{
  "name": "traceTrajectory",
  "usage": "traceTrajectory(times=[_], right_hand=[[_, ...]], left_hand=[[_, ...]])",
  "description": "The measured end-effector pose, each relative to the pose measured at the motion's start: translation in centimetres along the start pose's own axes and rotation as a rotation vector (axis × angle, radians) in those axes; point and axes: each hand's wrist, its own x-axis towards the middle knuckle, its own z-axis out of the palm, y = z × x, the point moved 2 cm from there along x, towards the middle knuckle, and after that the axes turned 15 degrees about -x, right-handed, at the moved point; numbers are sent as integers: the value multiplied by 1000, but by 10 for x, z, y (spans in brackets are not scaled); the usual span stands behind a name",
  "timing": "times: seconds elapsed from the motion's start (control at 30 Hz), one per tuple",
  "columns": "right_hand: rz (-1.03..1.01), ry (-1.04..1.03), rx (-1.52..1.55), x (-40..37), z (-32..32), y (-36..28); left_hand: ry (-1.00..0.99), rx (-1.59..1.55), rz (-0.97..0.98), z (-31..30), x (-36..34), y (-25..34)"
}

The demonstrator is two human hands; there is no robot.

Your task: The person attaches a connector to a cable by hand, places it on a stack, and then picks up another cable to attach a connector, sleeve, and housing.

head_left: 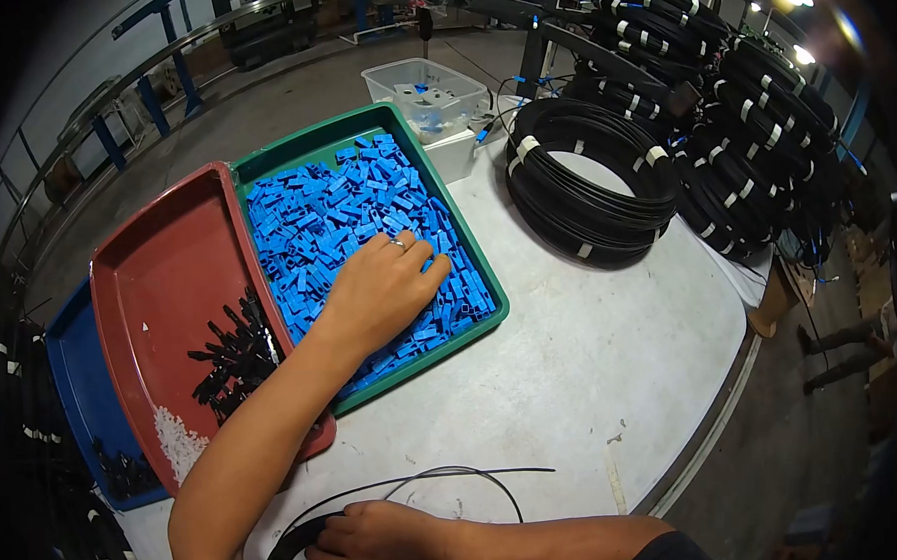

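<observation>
Blue pieces lie under outstretched left hand; right hand grips cable.

No readable text, numbers or logos anywhere in view. White tape bands on the cable coils at 1 o'clock: blank as far as I can tell. Blue clips in the green tray at 11 o'clock: any moulded marks too small to read. Clear tub at 12 o'clock: nothing legible. Black cable in my right hand at 6 o'clock: no print visible.
</observation>
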Motion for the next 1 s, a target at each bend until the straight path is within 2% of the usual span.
traceTrajectory(times=[0.23,0.33,0.4,0.47,0.53,0.7,0.77,0.8,0.83,0.9,1.0], right_hand=[[19,7,-9,0,1,0],[24,10,-19,-1,-1,2],[14,36,-13,-2,-5,2],[5,45,-50,0,-9,2],[3,66,-26,0,-7,3],[19,69,-43,4,-23,1],[30,107,-31,6,-24,3],[60,102,-39,7,-25,3],[94,93,-43,8,-25,3],[133,109,-12,9,-29,1],[135,156,-41,10,-25,6]], left_hand=[[-26,-31,-156,4,17,-1],[19,-110,-168,-5,19,0],[159,-216,-170,-26,15,7],[210,-298,-221,-48,4,17],[282,-432,-301,-67,-17,25],[358,-538,-415,-128,-91,67],[371,-625,-641,-143,-130,87],[366,-620,-728,-148,-150,96],[428,-681,-679,-142,-174,98],[553,-896,-738,-136,-213,108],[574,-1085,-849,-136,-250,127]])
